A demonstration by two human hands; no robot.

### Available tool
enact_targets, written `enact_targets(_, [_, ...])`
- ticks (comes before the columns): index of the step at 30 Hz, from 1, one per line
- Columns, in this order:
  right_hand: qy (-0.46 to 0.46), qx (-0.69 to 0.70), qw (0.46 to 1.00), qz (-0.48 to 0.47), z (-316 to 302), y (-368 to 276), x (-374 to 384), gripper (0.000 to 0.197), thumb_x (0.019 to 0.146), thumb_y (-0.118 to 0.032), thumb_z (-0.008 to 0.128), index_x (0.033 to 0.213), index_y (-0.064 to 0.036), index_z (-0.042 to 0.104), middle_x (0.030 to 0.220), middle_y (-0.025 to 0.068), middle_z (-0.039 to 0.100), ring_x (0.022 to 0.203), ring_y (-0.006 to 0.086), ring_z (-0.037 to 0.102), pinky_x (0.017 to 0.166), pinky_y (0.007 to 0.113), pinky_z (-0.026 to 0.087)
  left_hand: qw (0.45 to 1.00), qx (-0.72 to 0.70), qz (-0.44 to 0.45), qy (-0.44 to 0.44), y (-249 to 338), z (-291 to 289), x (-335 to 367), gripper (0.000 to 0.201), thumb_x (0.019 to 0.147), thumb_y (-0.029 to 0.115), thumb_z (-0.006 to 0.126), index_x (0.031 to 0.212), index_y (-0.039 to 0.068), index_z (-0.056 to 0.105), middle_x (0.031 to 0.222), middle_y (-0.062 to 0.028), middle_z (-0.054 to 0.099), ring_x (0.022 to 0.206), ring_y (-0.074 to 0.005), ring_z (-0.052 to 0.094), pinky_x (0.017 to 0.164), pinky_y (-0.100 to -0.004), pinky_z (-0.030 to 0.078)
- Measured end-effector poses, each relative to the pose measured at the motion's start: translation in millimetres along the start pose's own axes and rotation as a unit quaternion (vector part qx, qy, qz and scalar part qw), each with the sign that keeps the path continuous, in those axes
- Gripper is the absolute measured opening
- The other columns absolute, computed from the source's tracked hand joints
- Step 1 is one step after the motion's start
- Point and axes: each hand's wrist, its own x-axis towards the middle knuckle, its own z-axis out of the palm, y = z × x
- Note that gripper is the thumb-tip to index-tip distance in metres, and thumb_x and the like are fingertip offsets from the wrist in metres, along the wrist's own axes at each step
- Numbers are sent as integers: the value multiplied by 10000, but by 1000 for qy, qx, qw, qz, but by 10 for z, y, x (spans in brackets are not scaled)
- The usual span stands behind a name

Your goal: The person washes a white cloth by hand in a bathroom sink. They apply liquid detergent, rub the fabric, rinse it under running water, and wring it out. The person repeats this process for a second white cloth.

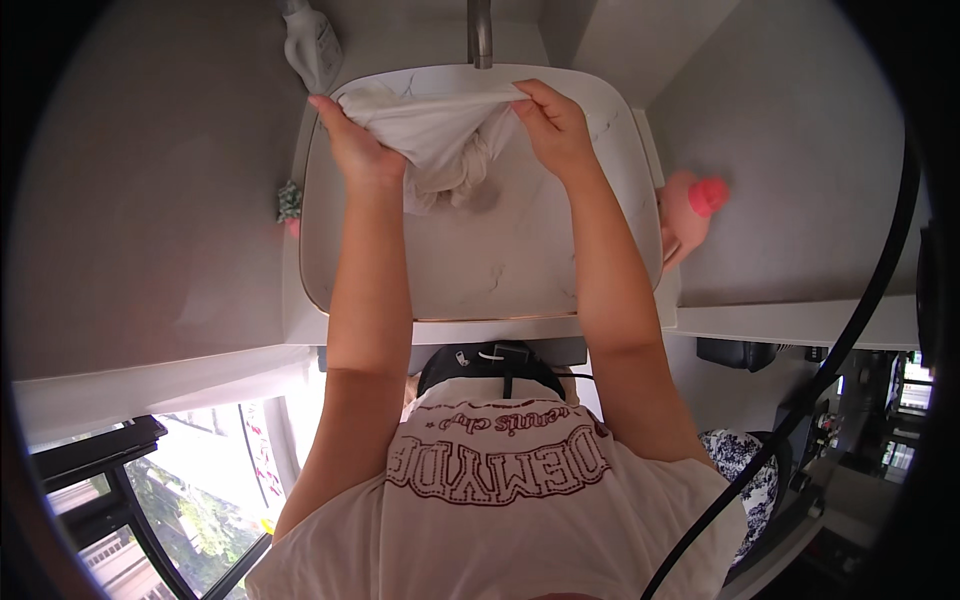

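A white cloth (430, 130), wet-looking and partly bunched, is stretched between my hands over the far part of a white marbled washbasin (480, 275). My left hand (358, 145) holds its left side, thumb sticking out to the left while the cloth covers the fingers. On the other side, my right hand (552, 125) pinches the top right edge between thumb and fingers, pulling that edge nearly straight. A crumpled, twisted part of the cloth hangs down between the hands toward the basin floor, close to the drain.
Above the basin's far rim hangs a metal faucet (480, 38). A white handled bottle (312, 48) stands at the far left; a pink bottle with a red cap (685, 212) stands beside the right rim. A small green-and-white object (289, 202) sits at left. A black cable (845, 360) crosses the right side.
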Motion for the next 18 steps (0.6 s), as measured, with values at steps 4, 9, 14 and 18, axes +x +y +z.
enact_targets(4, [66,110,992,-22,61,-426,-85,144,902,-148,532,931,-29,608,730,-40,536,645,42,450,583,185,373,999,18,20,17,4,193,-164,544,903,549,400,1087,46,499,1080,-62,550,986,-201,535,857,-350,457])
enact_targets(9, [-21,95,976,195,-169,-137,78,143,894,-165,541,941,-51,613,753,-56,542,653,28,454,580,179,371,951,254,177,9,-92,-67,36,372,914,401,499,805,49,549,821,-35,573,747,-116,510,681,-251,427])
enact_targets(14, [-112,66,972,195,-112,26,37,175,885,-172,551,1013,-73,618,817,-49,588,711,23,500,640,172,400,797,476,371,22,-253,-165,191,342,904,330,535,779,13,561,814,-71,578,734,-132,512,687,-273,429])
enact_targets(18, [-137,150,954,220,-47,-94,21,185,880,-177,557,1017,-69,616,832,-38,595,745,33,510,680,169,407,595,630,476,-153,-652,-254,131,421,887,376,545,814,-34,605,838,-121,592,755,-158,528,699,-298,436])
